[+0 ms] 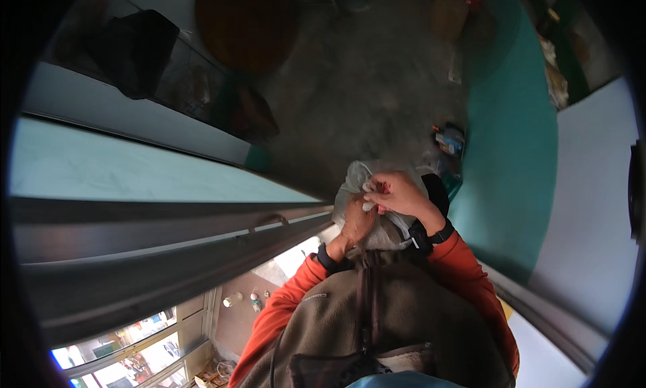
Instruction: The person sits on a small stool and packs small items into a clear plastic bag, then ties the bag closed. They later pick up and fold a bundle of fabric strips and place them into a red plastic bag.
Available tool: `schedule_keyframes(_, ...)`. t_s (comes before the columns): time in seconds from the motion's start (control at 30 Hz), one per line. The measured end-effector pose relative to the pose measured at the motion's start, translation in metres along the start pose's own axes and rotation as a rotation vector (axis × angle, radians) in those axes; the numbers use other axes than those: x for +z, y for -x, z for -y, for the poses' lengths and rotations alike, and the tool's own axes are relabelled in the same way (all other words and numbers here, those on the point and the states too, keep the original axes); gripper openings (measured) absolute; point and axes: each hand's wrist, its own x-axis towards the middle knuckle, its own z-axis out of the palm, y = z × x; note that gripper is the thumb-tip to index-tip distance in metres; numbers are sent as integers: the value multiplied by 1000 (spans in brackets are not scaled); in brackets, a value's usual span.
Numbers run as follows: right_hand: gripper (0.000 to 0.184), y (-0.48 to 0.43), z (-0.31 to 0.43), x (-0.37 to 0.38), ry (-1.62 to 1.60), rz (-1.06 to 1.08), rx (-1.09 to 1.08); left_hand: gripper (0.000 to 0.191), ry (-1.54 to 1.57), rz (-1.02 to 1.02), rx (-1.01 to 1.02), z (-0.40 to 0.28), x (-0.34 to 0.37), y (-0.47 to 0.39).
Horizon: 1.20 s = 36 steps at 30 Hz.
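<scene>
A translucent whitish plastic bag (388, 238) is in front of my waist. My left hand (357, 220) grips it near its gathered top. From the other side, my right hand (404, 194) pinches a bunched white piece of the bag, close to my left fingers. Something pinkish red (383, 199) shows beneath my right fingers, but most of it is covered and I cannot tell what it is. The bag's contents are blurred.
A metal door frame (151, 236) runs close by on the left. The wall (509, 161) on the right is green below and pale above. A dark round object (247, 25) and a black bag-like item (136, 50) are ahead. Small items (449, 138) lie by the right wall.
</scene>
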Motion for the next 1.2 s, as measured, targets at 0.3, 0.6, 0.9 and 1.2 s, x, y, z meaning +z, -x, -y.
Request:
schedule_keyframes(0.3, 27, -157, -42, -67, -307, 111, 220, 13, 39, -158, -299, 41, -3, -118)
schedule_keyframes(0.6, 25, -302, -39, -196, -856, 234, 419, 24, -462, -470, -172, 22, -22, -296)
schedule_keyframes(0.9, 24, -404, 43, -281, -985, 98, 319, 12, 43, -573, -22, -5, -88, -432)
schedule_keyframes(1.2, 27, -483, 45, -335, -592, -339, -62, 30, 882, -276, -52, 24, -100, -566)
